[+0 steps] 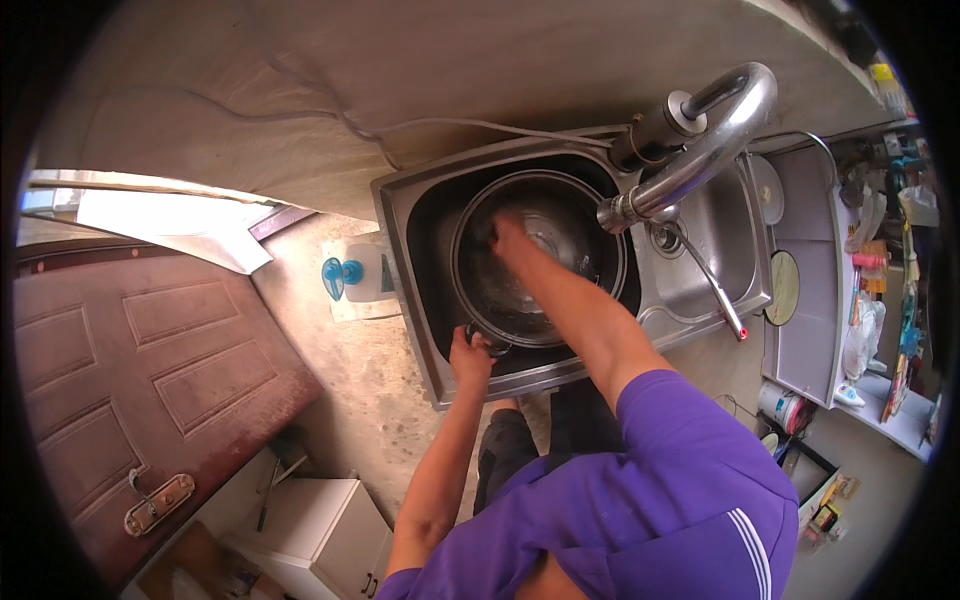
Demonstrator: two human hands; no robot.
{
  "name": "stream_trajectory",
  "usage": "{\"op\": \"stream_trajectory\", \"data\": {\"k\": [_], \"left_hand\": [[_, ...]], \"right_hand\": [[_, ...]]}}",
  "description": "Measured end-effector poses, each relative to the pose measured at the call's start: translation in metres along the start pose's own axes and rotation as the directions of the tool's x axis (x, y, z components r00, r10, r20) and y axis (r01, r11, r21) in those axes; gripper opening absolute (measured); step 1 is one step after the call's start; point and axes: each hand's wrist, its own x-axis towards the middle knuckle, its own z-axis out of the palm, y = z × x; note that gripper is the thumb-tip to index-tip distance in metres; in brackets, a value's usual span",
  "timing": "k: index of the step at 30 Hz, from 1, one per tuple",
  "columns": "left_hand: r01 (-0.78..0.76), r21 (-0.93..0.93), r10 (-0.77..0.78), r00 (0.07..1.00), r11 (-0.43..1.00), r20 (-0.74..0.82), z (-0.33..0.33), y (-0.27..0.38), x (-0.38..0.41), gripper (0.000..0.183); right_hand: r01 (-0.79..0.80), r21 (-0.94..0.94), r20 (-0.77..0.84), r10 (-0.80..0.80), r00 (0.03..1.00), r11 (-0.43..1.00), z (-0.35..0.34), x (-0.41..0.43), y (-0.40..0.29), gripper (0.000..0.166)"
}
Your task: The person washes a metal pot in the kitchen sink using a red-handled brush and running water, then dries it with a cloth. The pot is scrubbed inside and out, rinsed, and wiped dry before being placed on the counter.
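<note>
A wide round metal pot (540,341) sits in the large left basin of a stainless steel sink (420,345). At the pot's near left edge, my left hand (471,358) grips its dark side handle. My right hand (510,238) reaches inside the pot, near its left inner wall; it is blurred, and whether it holds a cloth or scrubber cannot be told. Some water glistens on the pot's bottom. Over the pot's right rim hangs the spout of a thick chrome faucet (697,169), with no stream of water visible from it.
Right of the faucet lies a smaller basin (705,255) with a drain and a thin metal tap (709,281) across it. A shelf unit (806,300) with bottles and bags stands farther right. At left are a brown door (172,360) and a plastic container with a blue pump (349,272).
</note>
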Motion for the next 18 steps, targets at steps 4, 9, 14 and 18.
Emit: {"op": "stream_trajectory", "data": {"k": [4, 9, 14, 18], "left_hand": [[-0.009, -0.027, 0.01, 0.999, 1.0, 0.034, -0.002, 0.005, -0.002, 0.023], [-0.001, -0.071, 0.005, 0.998, 0.997, 0.063, -0.008, 0.003, -0.001, 0.022], [0.041, -0.079, -0.03, 0.99, 0.996, 0.138, -0.008, 0.007, -0.002, 0.02], [0.015, -0.052, -0.01, 0.995, 0.999, 0.096, -0.009, 0.017, -0.007, 0.019]], "right_hand": [[0.024, 0.559, -0.061, 0.012, 0.998, 0.829, -0.038, 0.034, -0.065, 0.026], [0.166, 0.731, -0.28, 0.068, 0.958, 0.662, -0.035, 0.002, -0.092, 0.024], [0.142, 0.245, -0.287, -0.069, 0.956, 0.959, 0.019, -0.013, -0.048, 0.026], [0.281, -0.37, -0.058, -0.324, 0.944, 0.885, 0.012, -0.016, 0.026, 0.036]]}}
